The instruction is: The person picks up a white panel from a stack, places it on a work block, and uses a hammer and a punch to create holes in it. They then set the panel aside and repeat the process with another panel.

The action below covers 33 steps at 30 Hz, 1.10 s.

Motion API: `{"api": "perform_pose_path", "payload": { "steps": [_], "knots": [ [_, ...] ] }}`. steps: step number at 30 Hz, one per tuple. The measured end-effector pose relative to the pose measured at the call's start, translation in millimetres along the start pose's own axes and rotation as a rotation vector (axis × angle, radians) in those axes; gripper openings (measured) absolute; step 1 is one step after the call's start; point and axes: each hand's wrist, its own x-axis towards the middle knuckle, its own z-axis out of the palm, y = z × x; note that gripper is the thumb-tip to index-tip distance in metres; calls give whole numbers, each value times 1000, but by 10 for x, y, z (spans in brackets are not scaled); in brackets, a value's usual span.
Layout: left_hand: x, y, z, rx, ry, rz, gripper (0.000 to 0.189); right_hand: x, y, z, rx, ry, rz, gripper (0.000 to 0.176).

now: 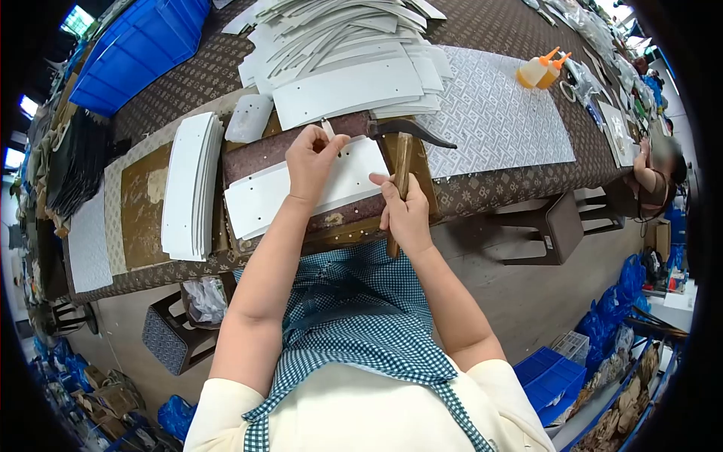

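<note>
The fingers of your left hand (pixel 312 162) are pinched together on a thin punch (pixel 328 129), held upright with its tip on the white sheet (pixel 260 200). The fingers of your right hand (pixel 407 215) are wrapped tight round the handle of the hammer (pixel 403 169), whose head hangs just beside the punch. The sheet lies across a dark block (pixel 263 151) at the near edge of the table (pixel 188 75), right in front of you. A few small holes already show in it by your left hand, so this piece looks partly done. A neat stack (pixel 192 184) sits towards the left end, probably finished pieces. The loose heap (pixel 346 45) towards the far edge is much larger, so I judge most of the work is left.
</note>
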Motion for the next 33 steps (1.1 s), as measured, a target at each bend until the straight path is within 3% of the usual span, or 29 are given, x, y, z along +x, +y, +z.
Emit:
{"api": "perform_pose_path", "payload": {
  "steps": [3,7,14,23,27,30,33],
  "knots": [
    [-191,109,52,-226,-19,63,16,1,11,-7,-1,-2,5,21],
    [-400,28,-23,-106,-176,117,18,7,24,-3,27,11,-3,21],
    [-473,56,-36,-24,-241,191,18,12,18,-3,29,12,-9,22],
    [-476,22,16,-16,-218,309,11,11,11,-3,38,10,-1,20],
    [-478,116,22,131,-195,423,13,-4,-82,-27,12,-14,8,19],
    [-442,101,56,125,-177,521,10,23,-631,-216,-209,-138,12,19],
    [-453,133,59,133,-173,506,10,-134,-1513,-298,-284,-172,-286,12]
  ]
}}
